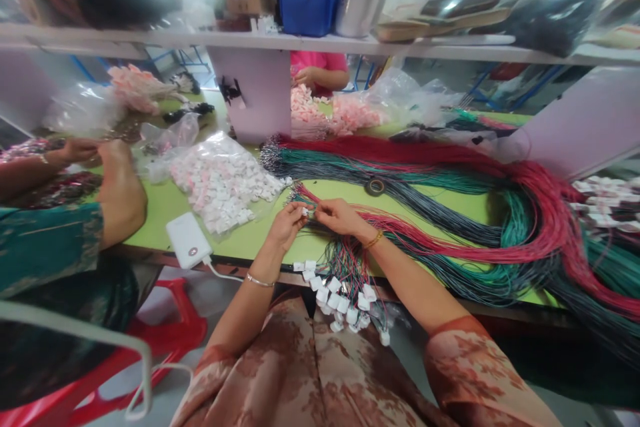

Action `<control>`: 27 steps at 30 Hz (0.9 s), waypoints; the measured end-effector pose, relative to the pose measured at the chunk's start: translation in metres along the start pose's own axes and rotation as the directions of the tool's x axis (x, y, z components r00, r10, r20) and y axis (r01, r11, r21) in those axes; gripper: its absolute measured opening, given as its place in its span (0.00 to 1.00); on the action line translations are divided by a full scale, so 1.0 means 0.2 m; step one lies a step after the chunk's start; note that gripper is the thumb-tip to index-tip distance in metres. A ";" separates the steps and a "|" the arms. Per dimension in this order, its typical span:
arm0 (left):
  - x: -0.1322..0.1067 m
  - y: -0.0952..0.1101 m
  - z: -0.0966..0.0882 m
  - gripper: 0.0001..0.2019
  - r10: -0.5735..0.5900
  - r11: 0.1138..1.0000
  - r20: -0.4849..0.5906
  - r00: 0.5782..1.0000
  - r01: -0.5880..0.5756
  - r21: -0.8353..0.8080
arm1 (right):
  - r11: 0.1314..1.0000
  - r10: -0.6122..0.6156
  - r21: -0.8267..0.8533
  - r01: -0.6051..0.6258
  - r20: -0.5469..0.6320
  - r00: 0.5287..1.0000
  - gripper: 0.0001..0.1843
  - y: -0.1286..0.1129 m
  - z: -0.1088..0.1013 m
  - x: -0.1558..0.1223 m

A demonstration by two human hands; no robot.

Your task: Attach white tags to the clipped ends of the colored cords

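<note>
My left hand point(287, 226) is closed in a pinch on a small white connector housing point(305, 212). Close beside it, my right hand point(339, 216) pinches a thin wire near the housing; the wire's tip is hidden by the fingers. Red, green and dark wires point(390, 226) run under my right hand along the green table. Below both hands, a bunch of wires ending in white connectors point(343, 302) hangs over the table edge. A clear bag of white connector housings point(223, 180) lies to the left of my hands.
A white power bank point(189, 240) with a cable lies at the front left. A roll of black tape point(375, 186) rests among long wire bundles point(450, 154). Co-workers' arms point(120, 187) are at the left and across the table. A shelf point(200, 40) crosses above, holding a blue bin point(309, 6).
</note>
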State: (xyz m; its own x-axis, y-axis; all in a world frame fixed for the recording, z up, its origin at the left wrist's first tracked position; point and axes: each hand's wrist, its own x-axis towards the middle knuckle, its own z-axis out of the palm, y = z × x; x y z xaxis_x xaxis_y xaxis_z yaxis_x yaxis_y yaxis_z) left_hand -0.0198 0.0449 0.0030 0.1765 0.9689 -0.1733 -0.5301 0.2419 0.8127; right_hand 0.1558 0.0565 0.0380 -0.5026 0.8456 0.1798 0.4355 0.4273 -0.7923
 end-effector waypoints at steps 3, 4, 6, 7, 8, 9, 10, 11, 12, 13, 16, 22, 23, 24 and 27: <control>0.00 0.00 0.00 0.10 0.005 1.000 0.005 1.000 -0.005 0.012 | 1.000 0.012 0.012 -0.012 -0.010 1.000 0.11 0.01 0.01 0.00; -0.01 0.00 0.00 0.10 0.009 1.000 0.008 1.000 -0.009 0.023 | 1.000 0.018 0.017 -0.018 -0.015 1.000 0.11 0.02 0.01 0.00; -0.01 0.01 0.01 0.10 0.025 0.999 0.007 1.000 -0.025 0.048 | 1.000 0.025 0.018 -0.024 -0.024 0.999 0.11 0.03 0.02 0.00; -0.01 0.01 0.01 0.10 0.035 0.998 0.005 0.999 -0.036 0.058 | 1.000 0.023 0.008 -0.023 -0.032 0.999 0.11 0.03 0.02 0.00; -0.01 0.00 0.01 0.10 0.045 0.997 0.003 0.999 -0.045 0.066 | 1.000 0.017 -0.009 -0.018 -0.042 0.999 0.11 0.03 0.01 0.00; -0.01 0.00 0.01 0.11 0.049 0.996 0.002 0.999 -0.049 0.073 | 1.000 0.006 -0.028 -0.008 -0.049 0.999 0.11 0.02 0.01 0.00; -0.01 0.00 0.01 0.11 0.050 0.996 0.002 0.999 -0.050 0.077 | 0.999 -0.009 -0.049 0.006 -0.055 0.998 0.11 0.02 0.01 0.00; -0.01 -0.01 0.01 0.12 0.049 0.996 0.000 0.999 -0.049 0.078 | 0.997 -0.025 -0.069 0.020 -0.061 0.998 0.11 0.02 0.01 0.00; 0.00 -0.01 0.01 0.12 0.047 0.996 -0.006 0.999 -0.046 0.074 | 0.996 -0.039 -0.084 0.033 -0.071 0.997 0.10 0.01 0.01 0.00; 0.00 -0.02 0.01 0.13 0.045 0.997 -0.017 0.999 -0.044 0.067 | 0.995 -0.051 -0.091 0.043 -0.082 0.995 0.10 0.01 0.01 0.00; 0.01 -0.02 0.00 0.14 0.043 0.998 -0.048 0.998 -0.041 0.048 | 0.994 -0.074 -0.092 0.065 -0.103 0.992 0.10 0.01 0.00 0.00; 0.00 -0.01 0.00 0.13 0.053 0.994 -0.009 0.999 -0.051 0.100 | 1.000 -0.011 -0.013 0.011 -0.037 0.999 0.12 0.06 0.02 0.01; 0.00 -0.01 0.00 0.14 0.056 0.992 -0.008 0.998 -0.055 0.111 | 1.000 0.003 0.017 -0.002 -0.023 1.000 0.12 0.07 0.02 0.02; 0.00 -0.01 0.01 0.14 0.061 0.990 -0.005 0.998 -0.060 0.128 | 0.999 0.010 0.044 -0.010 -0.011 1.000 0.12 0.07 0.03 0.02; 0.01 -0.03 0.02 0.15 0.085 0.974 0.005 0.996 -0.084 0.208 | 0.998 0.008 0.069 -0.007 -0.013 1.000 0.14 0.07 0.05 0.02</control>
State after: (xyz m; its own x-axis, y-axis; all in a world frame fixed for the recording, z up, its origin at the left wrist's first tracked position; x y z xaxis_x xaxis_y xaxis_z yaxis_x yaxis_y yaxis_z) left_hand -0.0135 0.0446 -0.0006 0.1352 0.9857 -0.1007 -0.3587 0.1434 0.9224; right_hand 0.1528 0.0629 0.0226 -0.4891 0.8532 0.1813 0.3865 0.3984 -0.8318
